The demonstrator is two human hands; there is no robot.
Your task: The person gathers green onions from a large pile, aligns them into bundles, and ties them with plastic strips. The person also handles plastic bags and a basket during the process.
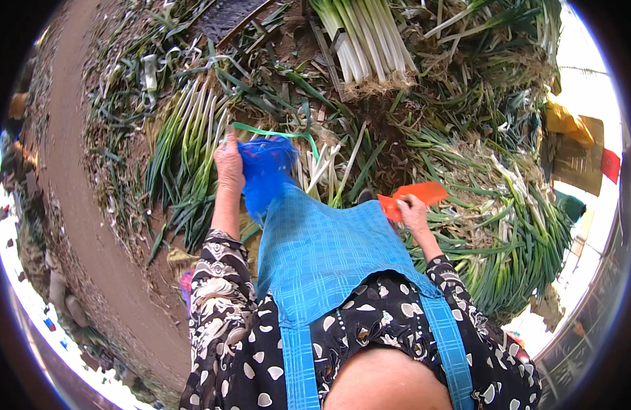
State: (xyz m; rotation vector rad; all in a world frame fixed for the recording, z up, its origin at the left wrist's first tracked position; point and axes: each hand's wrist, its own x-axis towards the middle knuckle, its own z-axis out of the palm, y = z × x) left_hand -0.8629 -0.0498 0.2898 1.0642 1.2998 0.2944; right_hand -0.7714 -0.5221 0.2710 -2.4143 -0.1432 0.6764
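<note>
My left hand [229, 163] is raised at the left of my lap, gripping crumpled blue netting [269, 161]. A thin green plastic strip [274, 132] runs from its fingertips over the top of the netting. Between the thumb and fingers of my right hand [413, 212] is an orange plastic strip [420, 193], held at the right edge of my blue checked apron [336, 246]. Loose scallions [326, 166] with white stems lie just beyond the apron, partly hidden by it and the netting.
Ahead stands a thick bundle of long scallions [369, 46] against a wooden frame [326, 59]. More scallions lie in a row at left [185, 133] and a large heap at right [525, 236]. Leaf scraps litter the soil. A dirt path [85, 205] curves along the left.
</note>
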